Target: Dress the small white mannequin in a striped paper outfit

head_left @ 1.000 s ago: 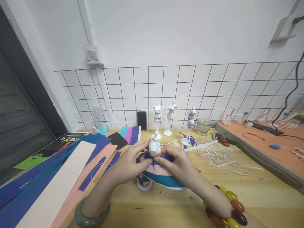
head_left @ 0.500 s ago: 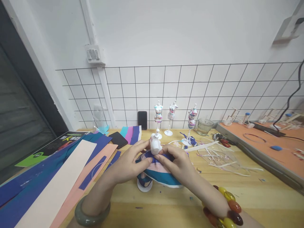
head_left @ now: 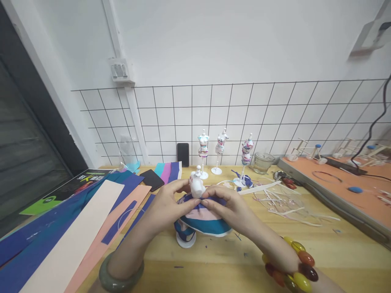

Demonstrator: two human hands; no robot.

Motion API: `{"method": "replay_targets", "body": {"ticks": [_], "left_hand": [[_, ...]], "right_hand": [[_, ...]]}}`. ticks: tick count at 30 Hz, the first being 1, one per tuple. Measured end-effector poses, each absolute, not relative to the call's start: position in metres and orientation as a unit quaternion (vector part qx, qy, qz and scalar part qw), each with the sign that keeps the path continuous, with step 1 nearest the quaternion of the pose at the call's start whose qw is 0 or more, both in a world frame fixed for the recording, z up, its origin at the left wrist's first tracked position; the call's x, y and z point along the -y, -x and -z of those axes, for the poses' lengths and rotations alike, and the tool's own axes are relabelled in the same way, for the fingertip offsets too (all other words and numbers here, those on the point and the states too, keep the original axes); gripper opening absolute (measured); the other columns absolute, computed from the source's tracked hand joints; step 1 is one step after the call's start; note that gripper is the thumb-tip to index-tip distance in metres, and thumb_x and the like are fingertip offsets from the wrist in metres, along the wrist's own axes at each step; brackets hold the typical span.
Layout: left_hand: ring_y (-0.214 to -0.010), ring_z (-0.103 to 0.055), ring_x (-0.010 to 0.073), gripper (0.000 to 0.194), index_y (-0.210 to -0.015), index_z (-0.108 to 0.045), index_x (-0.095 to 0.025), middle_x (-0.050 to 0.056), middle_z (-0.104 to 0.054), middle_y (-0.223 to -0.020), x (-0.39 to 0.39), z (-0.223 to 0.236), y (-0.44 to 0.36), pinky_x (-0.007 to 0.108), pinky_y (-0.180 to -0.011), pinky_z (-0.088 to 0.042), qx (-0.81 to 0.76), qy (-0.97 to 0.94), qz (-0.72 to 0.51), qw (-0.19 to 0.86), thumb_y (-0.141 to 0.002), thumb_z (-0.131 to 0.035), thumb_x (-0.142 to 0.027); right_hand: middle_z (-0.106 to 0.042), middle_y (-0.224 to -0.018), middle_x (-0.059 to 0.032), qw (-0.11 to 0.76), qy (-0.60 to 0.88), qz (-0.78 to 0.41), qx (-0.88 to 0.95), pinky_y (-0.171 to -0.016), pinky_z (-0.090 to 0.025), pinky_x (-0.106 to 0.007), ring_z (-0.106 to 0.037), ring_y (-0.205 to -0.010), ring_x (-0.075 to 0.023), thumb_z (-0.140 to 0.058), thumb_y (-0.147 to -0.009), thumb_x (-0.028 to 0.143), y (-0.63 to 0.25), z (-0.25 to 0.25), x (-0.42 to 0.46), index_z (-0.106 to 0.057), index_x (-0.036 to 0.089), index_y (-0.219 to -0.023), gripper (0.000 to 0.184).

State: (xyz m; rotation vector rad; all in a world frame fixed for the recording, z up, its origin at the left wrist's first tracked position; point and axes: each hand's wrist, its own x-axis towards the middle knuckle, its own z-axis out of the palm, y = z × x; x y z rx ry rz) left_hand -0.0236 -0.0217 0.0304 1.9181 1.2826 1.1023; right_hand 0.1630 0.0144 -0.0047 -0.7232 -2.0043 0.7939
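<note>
A small white dress form (head_left: 197, 186) leans in front of me, its round base (head_left: 186, 240) on the wooden table. Round its waist lies a striped crepe paper skirt (head_left: 207, 225) in blue, pink and teal with a white edge. My left hand (head_left: 171, 203) is closed on the skirt's top edge, thumb in front and fingers behind the form. From the right, my right hand (head_left: 227, 205) pinches the same waist edge, its thumb close to the left thumb. The fingertips behind the form are partly hidden.
Three decorated dress forms (head_left: 246, 152) stand at the back beside a glass bowl (head_left: 263, 162). Long crepe paper strips (head_left: 73, 240) cover the left. A black phone (head_left: 183, 154) leans on the wall. Ribbons and clear plastic (head_left: 281, 199) lie right, beside an orange-topped table (head_left: 342, 187).
The dress form has shifted slightly left. My left thumb has slid right along the skirt's waist and now nearly meets the right thumb.
</note>
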Motion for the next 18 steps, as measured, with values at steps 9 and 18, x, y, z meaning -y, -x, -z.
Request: {"method": "replay_targets", "body": {"ticks": [9,18], "left_hand": [[-0.087,-0.062,0.0196,0.019,-0.095,-0.064,-0.02,0.002,-0.068,-0.09,0.017,-0.026,0.026,0.032,-0.079,-0.047,-0.513,-0.683,-0.457,0.248,-0.076,-0.063,-0.025],[-0.073,-0.062,0.0172,0.026,-0.088,-0.061,-0.014,0.003,-0.064,-0.077,0.004,-0.014,0.03,0.025,-0.059,-0.045,-0.507,-0.558,-0.513,0.411,-0.072,-0.07,-0.033]], "right_hand": [[-0.063,-0.116,-0.0094,0.473,0.288,-0.152,0.819,-0.094,-0.045,-0.044,-0.056,-0.111,-0.0239,-0.057,-0.088,0.03,-0.167,0.002,-0.007,-0.058,0.023,-0.114,0.027],[-0.061,-0.111,-0.012,0.39,0.154,0.133,0.898,-0.085,-0.046,-0.044,-0.053,-0.103,-0.0254,-0.054,-0.087,0.01,-0.157,-0.006,0.011,-0.058,0.017,-0.114,0.029]]}}
